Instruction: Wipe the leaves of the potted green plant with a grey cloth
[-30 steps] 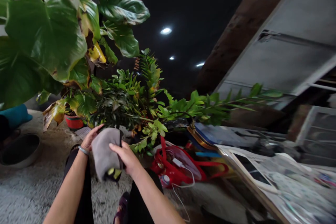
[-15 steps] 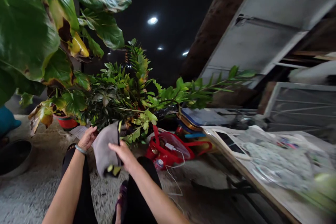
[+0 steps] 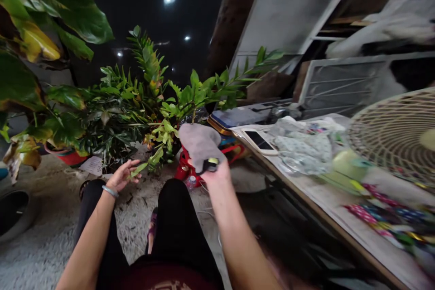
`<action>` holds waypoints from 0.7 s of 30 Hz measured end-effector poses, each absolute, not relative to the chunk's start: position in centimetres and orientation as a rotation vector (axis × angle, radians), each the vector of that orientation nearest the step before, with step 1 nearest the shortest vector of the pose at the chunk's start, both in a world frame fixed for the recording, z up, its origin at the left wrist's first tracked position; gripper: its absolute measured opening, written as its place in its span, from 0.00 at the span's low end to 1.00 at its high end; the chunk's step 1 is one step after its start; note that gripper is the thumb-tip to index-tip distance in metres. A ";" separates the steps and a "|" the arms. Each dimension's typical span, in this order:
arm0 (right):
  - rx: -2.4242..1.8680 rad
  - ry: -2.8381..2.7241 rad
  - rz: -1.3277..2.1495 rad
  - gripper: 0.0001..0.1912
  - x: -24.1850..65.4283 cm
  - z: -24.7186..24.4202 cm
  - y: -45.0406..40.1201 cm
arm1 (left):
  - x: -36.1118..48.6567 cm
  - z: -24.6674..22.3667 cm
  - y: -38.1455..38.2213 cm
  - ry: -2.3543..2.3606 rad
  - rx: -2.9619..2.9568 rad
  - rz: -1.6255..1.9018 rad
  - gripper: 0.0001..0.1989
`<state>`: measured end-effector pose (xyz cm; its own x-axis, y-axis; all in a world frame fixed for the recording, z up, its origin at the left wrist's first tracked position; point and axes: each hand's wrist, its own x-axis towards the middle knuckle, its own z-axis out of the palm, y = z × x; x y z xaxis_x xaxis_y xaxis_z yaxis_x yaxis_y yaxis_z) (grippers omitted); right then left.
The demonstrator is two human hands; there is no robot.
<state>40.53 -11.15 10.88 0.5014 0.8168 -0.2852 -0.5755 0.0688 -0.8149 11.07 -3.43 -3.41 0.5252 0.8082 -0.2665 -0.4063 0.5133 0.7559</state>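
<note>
A soft grey cloth item (image 3: pixel 200 141) with a black and yellow-green patch at its lower end is held up by my right hand (image 3: pixel 215 171), in front of a red bag (image 3: pixel 183 165). My left hand (image 3: pixel 125 176), with a bangle at the wrist, has its fingers apart and nothing in it. It is beside the low leaves of a potted plant (image 3: pixel 163 133), over the floor. A sheet of printed paper (image 3: pixel 92 166) lies to its left.
On the right, a long table (image 3: pixel 295 190) bears a white-framed tablet (image 3: pixel 260 141), clear plastic bags (image 3: pixel 302 145), a fan (image 3: pixel 397 131) and colourful fabric pieces (image 3: pixel 370 213). Large leaves hang at upper left. A dark round basin (image 3: pixel 15 213) stands at lower left.
My right hand has carried the grey cloth item right and up, away from my left hand. The view has turned right, bringing the fan and fabric pieces in.
</note>
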 end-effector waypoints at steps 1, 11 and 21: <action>-1.068 -0.281 1.152 0.12 39.3 10.6 -10.7 | 11.4 -3.0 -3.8 0.628 0.661 0.859 0.20; -1.145 -0.404 1.213 0.14 39.9 9.9 -16.6 | 11.5 -2.0 -4.5 0.485 0.489 1.109 0.23; -1.088 -0.532 1.542 0.12 33.3 8.0 -13.1 | 11.5 -1.7 -5.1 0.511 0.458 1.168 0.21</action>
